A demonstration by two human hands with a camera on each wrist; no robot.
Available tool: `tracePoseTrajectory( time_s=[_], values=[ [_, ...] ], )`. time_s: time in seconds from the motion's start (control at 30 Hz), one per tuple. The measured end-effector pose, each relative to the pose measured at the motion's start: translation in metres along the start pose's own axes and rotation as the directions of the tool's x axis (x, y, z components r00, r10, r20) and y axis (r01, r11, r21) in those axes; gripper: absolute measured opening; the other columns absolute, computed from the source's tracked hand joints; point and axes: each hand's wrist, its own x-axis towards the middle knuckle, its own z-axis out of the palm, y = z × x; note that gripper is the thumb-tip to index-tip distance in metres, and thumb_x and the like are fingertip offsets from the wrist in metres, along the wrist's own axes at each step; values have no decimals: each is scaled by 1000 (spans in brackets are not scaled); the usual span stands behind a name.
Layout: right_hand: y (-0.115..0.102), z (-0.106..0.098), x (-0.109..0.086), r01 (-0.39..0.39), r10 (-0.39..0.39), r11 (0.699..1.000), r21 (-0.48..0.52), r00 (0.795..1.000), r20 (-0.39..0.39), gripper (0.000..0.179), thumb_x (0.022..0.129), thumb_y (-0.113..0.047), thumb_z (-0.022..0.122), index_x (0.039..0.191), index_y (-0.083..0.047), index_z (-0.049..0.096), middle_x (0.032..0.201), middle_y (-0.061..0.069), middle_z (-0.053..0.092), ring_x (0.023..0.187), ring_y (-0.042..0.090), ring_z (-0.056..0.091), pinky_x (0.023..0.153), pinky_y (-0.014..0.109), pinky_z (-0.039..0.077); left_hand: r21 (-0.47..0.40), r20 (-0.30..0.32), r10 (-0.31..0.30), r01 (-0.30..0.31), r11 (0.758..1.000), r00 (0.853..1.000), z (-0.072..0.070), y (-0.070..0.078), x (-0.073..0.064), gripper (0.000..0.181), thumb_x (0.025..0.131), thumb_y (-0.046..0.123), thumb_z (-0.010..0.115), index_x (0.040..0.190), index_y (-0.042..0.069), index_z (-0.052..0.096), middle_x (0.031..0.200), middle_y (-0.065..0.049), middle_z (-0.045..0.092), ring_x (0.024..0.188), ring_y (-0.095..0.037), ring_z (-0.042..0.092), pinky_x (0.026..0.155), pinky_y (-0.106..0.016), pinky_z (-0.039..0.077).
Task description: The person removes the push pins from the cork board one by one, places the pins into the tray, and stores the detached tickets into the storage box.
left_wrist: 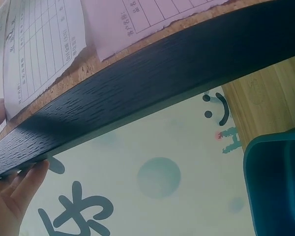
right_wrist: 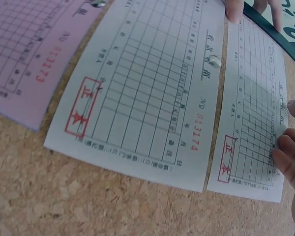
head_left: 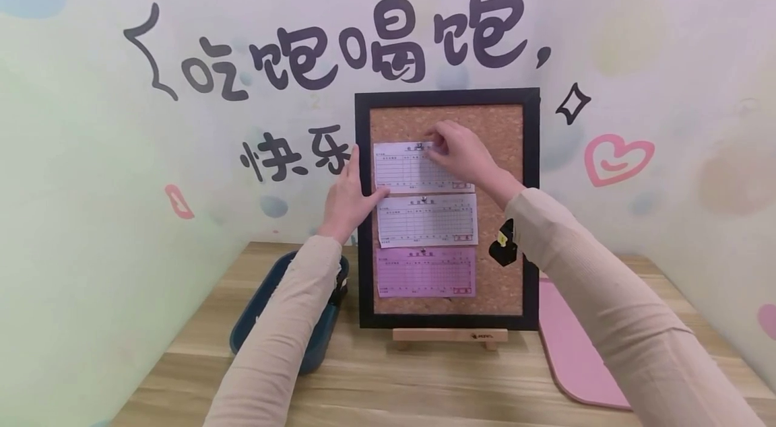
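A black-framed cork board [head_left: 500,144] stands upright on a small wooden easel [head_left: 450,335]. Several printed receipt slips hang on it: a white top slip [head_left: 400,171], a white middle slip [head_left: 424,221] and a pink bottom slip [head_left: 426,273], each with a pushpin near its upper edge. My left hand [head_left: 350,201] grips the frame's left side, thumb in front and fingers behind. My right hand [head_left: 463,152] is bent at the top slip's upper edge, fingertips touching the paper just right of its pushpin [head_left: 419,145]. Whether they pinch anything is unclear.
On the wooden table a dark blue tray [head_left: 257,309] sits left of the board, partly behind my left sleeve. A pink mat [head_left: 578,346] lies to the right, under my right forearm. The wall [head_left: 679,63] with painted lettering rises close behind the board.
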Motion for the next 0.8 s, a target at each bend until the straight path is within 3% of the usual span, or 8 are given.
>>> tracePoseTrajectory(
  time_s=[0.2,0.47,0.8],
  values=[
    [0,6,3,-3,4,1000,5,999,-46,16,85,-10,59,100,-5,61,85,6,55,75,19,47,66,31,39,2,0,-1,1,1000,1000,1,1,0,94,78,42,68,146,8,11,140,-19,35,89,-35,61,84,-41,47],
    [-2,18,5,17,-25,999,-49,986,-165,9,85,-9,58,91,-5,64,79,6,58,69,18,49,62,30,40,14,-12,2,-2,1000,1000,0,-2,-1,95,78,42,68,146,7,11,139,-20,37,85,-35,61,81,-41,48],
    [-3,24,4,-12,0,998,-60,983,-186,8,86,-10,59,89,-6,65,80,5,59,71,18,50,63,29,41,7,-8,16,-16,1000,1000,0,-2,0,94,78,41,68,146,8,11,139,-20,37,91,-36,60,83,-41,47]
  ],
)
